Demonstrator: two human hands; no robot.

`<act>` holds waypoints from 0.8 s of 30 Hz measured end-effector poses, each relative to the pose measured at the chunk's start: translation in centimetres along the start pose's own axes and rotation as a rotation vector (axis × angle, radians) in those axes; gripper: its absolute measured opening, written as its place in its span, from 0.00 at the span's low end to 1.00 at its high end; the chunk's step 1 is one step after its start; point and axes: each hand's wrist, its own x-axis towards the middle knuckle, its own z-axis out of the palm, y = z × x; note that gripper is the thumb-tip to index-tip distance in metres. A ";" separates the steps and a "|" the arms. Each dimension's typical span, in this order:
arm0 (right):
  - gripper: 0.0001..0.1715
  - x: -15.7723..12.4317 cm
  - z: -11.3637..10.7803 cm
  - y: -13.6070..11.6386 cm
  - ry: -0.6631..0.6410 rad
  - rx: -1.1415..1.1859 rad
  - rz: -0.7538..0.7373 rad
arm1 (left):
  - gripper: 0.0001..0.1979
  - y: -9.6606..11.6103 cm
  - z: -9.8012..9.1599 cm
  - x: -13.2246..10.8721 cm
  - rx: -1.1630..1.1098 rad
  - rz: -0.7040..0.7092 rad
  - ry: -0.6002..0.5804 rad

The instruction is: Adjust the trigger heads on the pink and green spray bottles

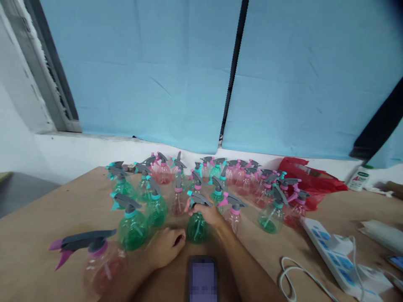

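Note:
My right hand [210, 213] is wrapped round the neck of a green spray bottle [197, 228] with a grey trigger head, standing upright on the wooden table [47, 218]. My left hand [165, 246] rests on the table just left of that bottle, fingers curled into a loose fist with nothing visible in them. Several more green and pink spray bottles [220, 180] stand in a cluster behind. A green bottle [132, 228] stands left of my left hand. A pink bottle [100, 262] stands close at the near left.
A white power strip [327, 247] with a white cable [292, 277] lies at the right. A red plastic bag [311, 178] and a white bottle [359, 178] sit by the back wall. A phone [203, 279] lies near the front edge. Blue sheets cover the wall.

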 end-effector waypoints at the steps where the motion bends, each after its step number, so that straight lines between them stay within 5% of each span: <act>1: 0.09 0.0 0.0 0.0 -0.004 -0.004 -0.001 | 0.12 0.0 0.0 0.0 -0.003 0.007 0.006; 8: 0.12 0.1 -0.3 -1.3 -0.026 0.076 -0.048 | 0.12 0.1 -0.3 -0.2 -0.001 -0.048 0.024; 13: 0.10 -0.9 0.3 -6.4 0.195 -0.175 -0.305 | 0.11 0.2 -0.7 0.0 -0.050 0.006 0.132; 21: 0.17 -4.2 -2.1 -14.4 1.093 -0.395 -0.849 | 0.18 -0.9 0.7 -0.3 0.051 0.061 0.132; 24: 0.17 -4.1 -4.9 -15.0 1.253 -0.574 -0.945 | 0.17 -1.4 1.1 -0.5 0.052 0.058 0.125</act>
